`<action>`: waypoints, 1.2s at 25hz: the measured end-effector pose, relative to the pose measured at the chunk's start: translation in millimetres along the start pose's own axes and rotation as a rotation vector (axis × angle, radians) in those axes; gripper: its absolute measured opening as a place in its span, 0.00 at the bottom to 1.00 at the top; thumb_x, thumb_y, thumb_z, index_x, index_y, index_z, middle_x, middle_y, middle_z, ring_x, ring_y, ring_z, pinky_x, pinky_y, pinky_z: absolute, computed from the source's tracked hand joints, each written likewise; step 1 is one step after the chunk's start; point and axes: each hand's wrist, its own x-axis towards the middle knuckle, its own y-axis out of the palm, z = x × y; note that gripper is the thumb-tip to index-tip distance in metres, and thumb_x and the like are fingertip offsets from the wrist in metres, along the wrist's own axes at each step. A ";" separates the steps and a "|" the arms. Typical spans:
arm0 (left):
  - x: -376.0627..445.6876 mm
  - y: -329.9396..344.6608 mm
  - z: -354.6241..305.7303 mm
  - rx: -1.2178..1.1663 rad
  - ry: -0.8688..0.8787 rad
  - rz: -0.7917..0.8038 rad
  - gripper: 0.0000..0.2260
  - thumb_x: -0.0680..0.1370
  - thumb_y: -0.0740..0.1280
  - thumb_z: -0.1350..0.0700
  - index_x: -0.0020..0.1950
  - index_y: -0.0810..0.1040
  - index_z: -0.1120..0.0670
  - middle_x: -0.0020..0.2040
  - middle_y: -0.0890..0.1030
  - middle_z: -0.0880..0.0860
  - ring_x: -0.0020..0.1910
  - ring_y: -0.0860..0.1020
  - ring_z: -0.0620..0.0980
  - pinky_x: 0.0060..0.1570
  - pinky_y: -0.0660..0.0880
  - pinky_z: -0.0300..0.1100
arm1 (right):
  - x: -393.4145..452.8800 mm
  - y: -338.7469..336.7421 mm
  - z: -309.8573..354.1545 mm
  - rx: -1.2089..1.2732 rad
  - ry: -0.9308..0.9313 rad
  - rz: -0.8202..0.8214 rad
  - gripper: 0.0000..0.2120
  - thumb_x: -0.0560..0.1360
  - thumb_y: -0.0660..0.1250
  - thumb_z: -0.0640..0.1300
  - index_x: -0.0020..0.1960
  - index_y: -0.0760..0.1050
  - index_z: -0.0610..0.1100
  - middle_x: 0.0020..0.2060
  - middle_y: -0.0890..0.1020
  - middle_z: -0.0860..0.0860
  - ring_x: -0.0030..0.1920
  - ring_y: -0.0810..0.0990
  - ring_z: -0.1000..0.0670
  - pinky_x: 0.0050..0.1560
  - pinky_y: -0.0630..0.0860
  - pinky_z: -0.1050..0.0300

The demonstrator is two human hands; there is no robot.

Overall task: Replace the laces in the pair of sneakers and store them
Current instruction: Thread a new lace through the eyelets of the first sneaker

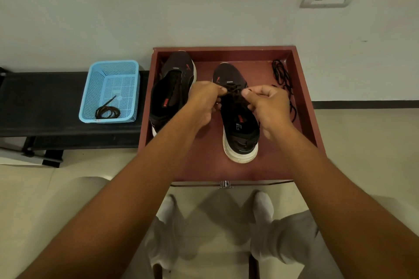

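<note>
Right sneaker [240,124] stands in the red drawer [303,88], its insole reading "FTF" beside a red Puma mark. Both arms reach forward: left hand [201,106] and right hand [268,106] each pinch its lace [233,89]. At ten o'clock, the left sneaker [172,93] shows "PUMA"; a loose lace [284,81] lies at two o'clock.
</note>
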 end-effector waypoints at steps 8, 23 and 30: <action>-0.5 -12.7 25.0 0.104 0.079 -0.052 0.03 0.77 0.68 0.66 0.46 0.82 0.63 0.44 0.84 0.60 0.42 0.83 0.53 0.42 0.82 0.45 | -3.2 -21.8 -6.6 -0.097 0.089 0.020 0.06 0.80 0.71 0.42 0.46 0.83 0.41 0.38 0.85 0.45 0.35 0.81 0.53 0.34 0.77 0.64; -0.7 -14.2 23.9 -0.217 -0.088 -0.024 0.07 0.80 0.62 0.69 0.48 0.79 0.62 0.41 0.80 0.57 0.41 0.80 0.51 0.47 0.83 0.45 | -1.7 -21.9 -3.3 -0.097 0.207 0.071 0.10 0.85 0.63 0.43 0.51 0.78 0.38 0.44 0.83 0.42 0.41 0.82 0.49 0.29 0.76 0.64; -11.8 -17.0 28.2 -0.078 -0.023 0.052 0.06 0.82 0.63 0.64 0.52 0.80 0.59 0.48 0.83 0.57 0.49 0.83 0.53 0.51 0.82 0.46 | -9.2 -31.5 13.7 -0.474 0.026 0.090 0.12 0.77 0.74 0.53 0.55 0.79 0.47 0.49 0.84 0.53 0.50 0.83 0.51 0.53 0.80 0.52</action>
